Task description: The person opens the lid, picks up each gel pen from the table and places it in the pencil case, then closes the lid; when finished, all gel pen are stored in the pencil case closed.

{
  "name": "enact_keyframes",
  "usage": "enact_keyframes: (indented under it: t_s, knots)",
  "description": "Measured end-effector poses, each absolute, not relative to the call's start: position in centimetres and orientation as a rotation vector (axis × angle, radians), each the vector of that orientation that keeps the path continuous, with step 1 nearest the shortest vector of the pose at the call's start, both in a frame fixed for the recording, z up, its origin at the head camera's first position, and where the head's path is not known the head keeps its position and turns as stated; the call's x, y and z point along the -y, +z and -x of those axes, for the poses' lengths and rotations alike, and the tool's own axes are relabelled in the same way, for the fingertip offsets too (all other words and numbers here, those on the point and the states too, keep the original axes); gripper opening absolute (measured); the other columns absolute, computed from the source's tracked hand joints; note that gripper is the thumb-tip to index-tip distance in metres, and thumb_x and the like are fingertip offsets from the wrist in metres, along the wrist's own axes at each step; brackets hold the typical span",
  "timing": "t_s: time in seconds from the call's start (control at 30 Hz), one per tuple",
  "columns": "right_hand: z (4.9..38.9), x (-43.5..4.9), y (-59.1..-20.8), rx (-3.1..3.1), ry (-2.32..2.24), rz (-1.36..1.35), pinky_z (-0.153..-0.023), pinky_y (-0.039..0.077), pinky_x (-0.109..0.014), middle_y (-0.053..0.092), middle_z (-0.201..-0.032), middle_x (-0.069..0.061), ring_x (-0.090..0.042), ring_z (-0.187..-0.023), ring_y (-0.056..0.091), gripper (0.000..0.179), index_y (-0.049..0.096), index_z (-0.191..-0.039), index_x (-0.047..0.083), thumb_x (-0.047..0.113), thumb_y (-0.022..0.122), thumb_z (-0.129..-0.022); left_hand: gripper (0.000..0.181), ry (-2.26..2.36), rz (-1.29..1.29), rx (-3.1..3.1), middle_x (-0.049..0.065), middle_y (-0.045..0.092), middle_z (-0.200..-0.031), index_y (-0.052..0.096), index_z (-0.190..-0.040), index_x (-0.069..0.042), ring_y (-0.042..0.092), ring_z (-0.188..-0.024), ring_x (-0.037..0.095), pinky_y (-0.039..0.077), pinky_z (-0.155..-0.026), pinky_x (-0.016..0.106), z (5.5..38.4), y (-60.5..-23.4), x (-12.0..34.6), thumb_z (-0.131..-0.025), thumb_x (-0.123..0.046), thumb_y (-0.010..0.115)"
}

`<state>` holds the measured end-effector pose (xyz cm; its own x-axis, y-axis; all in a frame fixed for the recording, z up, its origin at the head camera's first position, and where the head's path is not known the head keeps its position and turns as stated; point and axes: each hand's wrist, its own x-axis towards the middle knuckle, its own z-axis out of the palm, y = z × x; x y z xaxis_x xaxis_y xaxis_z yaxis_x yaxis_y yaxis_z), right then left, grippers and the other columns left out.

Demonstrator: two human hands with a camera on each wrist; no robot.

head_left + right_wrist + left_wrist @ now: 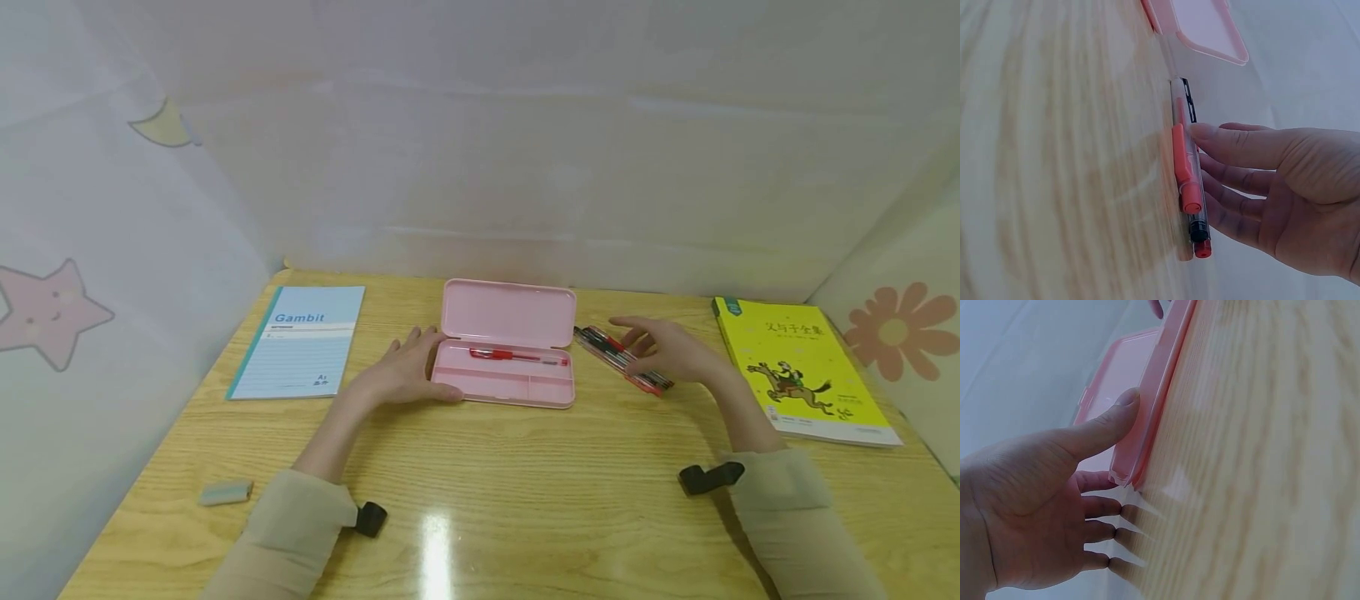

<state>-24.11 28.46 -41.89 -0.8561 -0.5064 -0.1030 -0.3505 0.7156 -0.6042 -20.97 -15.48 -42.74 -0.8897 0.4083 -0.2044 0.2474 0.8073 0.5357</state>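
An open pink pencil case (491, 385) lies mid-table with its lid (508, 313) laid back. A red-capped pen (492, 354) sits in its long rear compartment. At the case's left end is my left hand (401, 372); its thumb (1110, 428) rests against the front wall, the index finger touches the end, and the other fingers spread straight at the tabletop. Right of the case lies a bunch of black and red pens (617, 357). My right hand (671, 350) is over them, fingers loosely extended behind and thumb tip (1204, 131) at the pens, which rest on the table.
A light blue notebook (300, 342) lies to the left, and a small grey-green block (226, 492), perhaps an eraser, is nearer on that side. At the right is a yellow book (802, 367). A pale patterned cloth (525, 167) hangs behind the wooden table (525, 483).
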Motion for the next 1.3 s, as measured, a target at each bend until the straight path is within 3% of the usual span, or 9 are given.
enact_keyframes:
  t_s: [0.67, 0.97, 1.3]
  knots:
    - [24.39, -28.29, -41.94, -2.671, -0.800, 0.601, -0.080, 0.060, -0.032, 0.070, -0.112, -0.018, -0.025, -0.098, 0.070, 0.063, 0.055, -0.145, -0.002, 0.015, 0.080, -0.089, 0.100, 0.743, -0.498, -2.677, 0.024, 0.018, -0.171, 0.031, -0.159, -0.010, 0.005, -0.160, 0.048, 0.005, -0.130, 0.066, 20.95, -42.71, 15.55, -0.084, -0.054, 0.080]
    - [24.38, -28.42, -41.67, -2.618, -0.855, 0.590, -0.070, 0.056, -0.023, 0.071, -0.105, -0.018, -0.020, -0.088, 0.068, 0.059, 0.053, -0.144, -0.008, 0.008, 0.075, -0.092, 0.101, 0.750, -0.495, -2.669, 0.023, 0.018, -0.171, 0.032, -0.159, -0.011, 0.005, -0.160, 0.048, 0.004, -0.130, 0.066, 21.04, -42.80, 15.55, -0.082, -0.055, 0.081]
    - [24.27, -28.35, -41.40, -2.633, -0.843, 0.608, -0.068, 0.055, -0.021, 0.072, -0.104, -0.018, -0.022, -0.090, 0.068, 0.048, 0.056, -0.140, -0.012, 0.005, 0.067, -0.096, 0.101, 0.750, -0.494, -2.672, 0.023, 0.019, -0.171, 0.032, -0.159, -0.010, 0.006, -0.160, 0.048, 0.004, -0.130, 0.066, 21.03, -42.84, 15.52, -0.082, -0.054, 0.081]
